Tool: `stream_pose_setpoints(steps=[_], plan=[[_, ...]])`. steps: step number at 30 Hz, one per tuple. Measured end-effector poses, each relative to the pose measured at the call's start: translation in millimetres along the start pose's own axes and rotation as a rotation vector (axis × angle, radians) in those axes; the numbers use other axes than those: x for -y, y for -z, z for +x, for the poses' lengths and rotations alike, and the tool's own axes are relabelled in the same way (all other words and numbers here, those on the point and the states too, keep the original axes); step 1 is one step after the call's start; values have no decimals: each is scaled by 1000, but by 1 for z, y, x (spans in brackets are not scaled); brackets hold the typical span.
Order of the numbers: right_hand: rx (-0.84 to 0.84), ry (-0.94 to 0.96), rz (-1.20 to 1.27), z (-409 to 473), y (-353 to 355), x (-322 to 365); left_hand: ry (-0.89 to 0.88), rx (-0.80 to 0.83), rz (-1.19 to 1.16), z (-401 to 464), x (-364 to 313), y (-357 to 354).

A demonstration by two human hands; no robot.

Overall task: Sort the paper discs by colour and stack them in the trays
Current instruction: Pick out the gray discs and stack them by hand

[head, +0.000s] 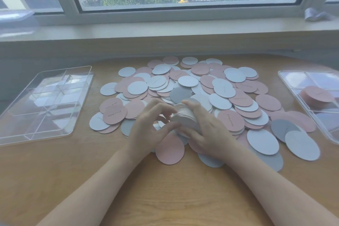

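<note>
Centrally, on the wooden desk point(165, 198): loose heap of pink, white and grey paper discs point(201, 86). Right hand point(207, 130) curled round a stack of white discs point(185, 117) held on edge above the heap; left hand point(148, 126) pinching its near face. Clear tray point(23, 134) at left; right tray point(293, 90) holding a pink stack point(317, 95).
</note>
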State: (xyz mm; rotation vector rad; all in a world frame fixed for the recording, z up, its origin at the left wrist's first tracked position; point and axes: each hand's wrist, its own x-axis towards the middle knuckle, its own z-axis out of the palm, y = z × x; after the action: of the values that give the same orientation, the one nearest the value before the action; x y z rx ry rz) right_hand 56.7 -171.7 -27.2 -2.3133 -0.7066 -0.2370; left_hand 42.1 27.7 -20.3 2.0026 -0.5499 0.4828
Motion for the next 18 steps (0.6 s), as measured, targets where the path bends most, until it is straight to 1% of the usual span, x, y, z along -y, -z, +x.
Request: stream_pose_setpoints(steps=[1, 3, 4, 6, 10, 18], plan=[[-17, -5, 9, 0, 1, 0, 22, -27, 73, -1, 3, 1], [-60, -25, 40, -1, 4, -1, 103, -79, 348, -1, 14, 5], [-85, -41, 55, 0, 5, -2, 154, -84, 490, -2, 21, 7], [-124, -79, 73, 1, 7, -5, 243, -50, 636, -2, 30, 9], [-134, -114, 86, 2, 8, -6, 258, -7, 723, -2, 30, 7], [-115, -132, 73, 2, 7, -5, 342, 23, 658, 5, 23, 4]])
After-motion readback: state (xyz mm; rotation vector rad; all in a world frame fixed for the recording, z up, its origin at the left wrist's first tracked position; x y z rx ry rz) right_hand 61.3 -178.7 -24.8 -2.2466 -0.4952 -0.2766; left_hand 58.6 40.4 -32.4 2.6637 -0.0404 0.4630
